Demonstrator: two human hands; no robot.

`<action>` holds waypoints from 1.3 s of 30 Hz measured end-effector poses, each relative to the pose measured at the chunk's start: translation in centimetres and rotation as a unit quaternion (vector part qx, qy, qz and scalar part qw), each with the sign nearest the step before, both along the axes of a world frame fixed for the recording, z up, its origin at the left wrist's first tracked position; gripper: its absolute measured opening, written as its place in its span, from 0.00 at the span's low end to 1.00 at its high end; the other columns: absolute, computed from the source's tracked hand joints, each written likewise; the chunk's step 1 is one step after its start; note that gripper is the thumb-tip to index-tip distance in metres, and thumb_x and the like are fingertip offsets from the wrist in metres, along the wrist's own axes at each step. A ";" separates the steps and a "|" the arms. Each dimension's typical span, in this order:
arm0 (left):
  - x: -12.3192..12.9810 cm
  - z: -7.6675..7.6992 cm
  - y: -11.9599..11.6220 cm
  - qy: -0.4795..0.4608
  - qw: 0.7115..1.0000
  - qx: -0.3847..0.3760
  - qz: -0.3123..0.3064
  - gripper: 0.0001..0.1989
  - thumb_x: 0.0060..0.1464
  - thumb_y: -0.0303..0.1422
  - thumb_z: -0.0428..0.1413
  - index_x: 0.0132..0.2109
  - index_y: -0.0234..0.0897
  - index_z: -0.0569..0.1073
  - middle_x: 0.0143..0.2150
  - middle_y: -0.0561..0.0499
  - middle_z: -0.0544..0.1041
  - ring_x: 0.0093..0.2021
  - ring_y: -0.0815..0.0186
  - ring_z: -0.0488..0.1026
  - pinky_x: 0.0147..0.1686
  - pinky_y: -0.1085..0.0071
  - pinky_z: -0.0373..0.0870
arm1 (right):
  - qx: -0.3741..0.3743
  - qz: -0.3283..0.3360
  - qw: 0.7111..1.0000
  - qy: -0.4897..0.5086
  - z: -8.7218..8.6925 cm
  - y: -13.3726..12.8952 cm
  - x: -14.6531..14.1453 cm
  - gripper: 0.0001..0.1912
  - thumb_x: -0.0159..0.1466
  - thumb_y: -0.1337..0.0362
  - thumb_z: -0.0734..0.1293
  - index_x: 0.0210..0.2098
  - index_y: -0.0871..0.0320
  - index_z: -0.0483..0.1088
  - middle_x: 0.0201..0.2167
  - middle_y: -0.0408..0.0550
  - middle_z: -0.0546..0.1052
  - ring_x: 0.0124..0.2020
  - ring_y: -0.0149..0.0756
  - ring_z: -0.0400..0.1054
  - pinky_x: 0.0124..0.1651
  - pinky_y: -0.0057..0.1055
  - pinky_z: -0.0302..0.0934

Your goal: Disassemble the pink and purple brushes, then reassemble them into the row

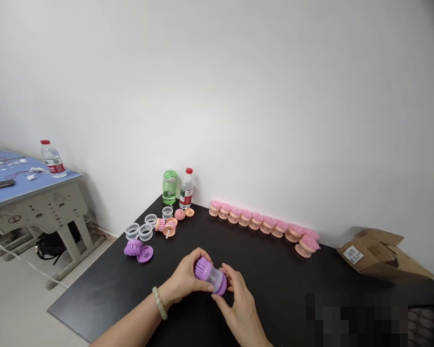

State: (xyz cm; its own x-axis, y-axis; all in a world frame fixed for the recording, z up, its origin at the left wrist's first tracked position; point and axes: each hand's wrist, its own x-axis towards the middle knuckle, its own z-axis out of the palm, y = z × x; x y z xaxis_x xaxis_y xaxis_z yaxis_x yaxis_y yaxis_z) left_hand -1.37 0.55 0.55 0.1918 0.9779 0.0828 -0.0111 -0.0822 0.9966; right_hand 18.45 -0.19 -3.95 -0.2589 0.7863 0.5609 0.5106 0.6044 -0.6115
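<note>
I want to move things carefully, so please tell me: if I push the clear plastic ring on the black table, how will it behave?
The clear plastic ring lies flat on the black table, so it will probably slide, not roll. Its thin, see-through wall suggests it is light for its size. It looks fairly stiff, though it may flex slightly if squeezed.

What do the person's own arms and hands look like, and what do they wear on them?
The left hand and the right hand are bare, with no gloves. The left wrist wears a bracelet of round, pale green beads. The visible forearm shows no sleeve.
</note>
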 end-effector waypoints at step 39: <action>0.7 -0.1 -0.4 -0.028 0.997 0.058 -0.049 0.30 0.31 0.37 0.75 0.42 0.35 0.72 0.40 0.50 0.74 0.38 0.64 0.69 0.37 0.71 0.63 | -0.105 0.026 0.994 -0.020 0.9 0.4 1.4 0.18 0.72 0.56 0.56 0.54 0.53 0.71 0.43 0.49 0.82 0.30 0.38 0.80 0.33 0.28 0.76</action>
State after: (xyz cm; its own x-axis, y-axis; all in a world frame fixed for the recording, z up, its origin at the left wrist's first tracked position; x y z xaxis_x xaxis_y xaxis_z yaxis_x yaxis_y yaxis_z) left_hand -0.63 0.15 0.43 0.2769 0.9382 0.2076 -0.0807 -0.1926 0.9780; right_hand 19.85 0.17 -3.09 -0.3222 0.8694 0.3747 0.5084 0.4927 -0.7062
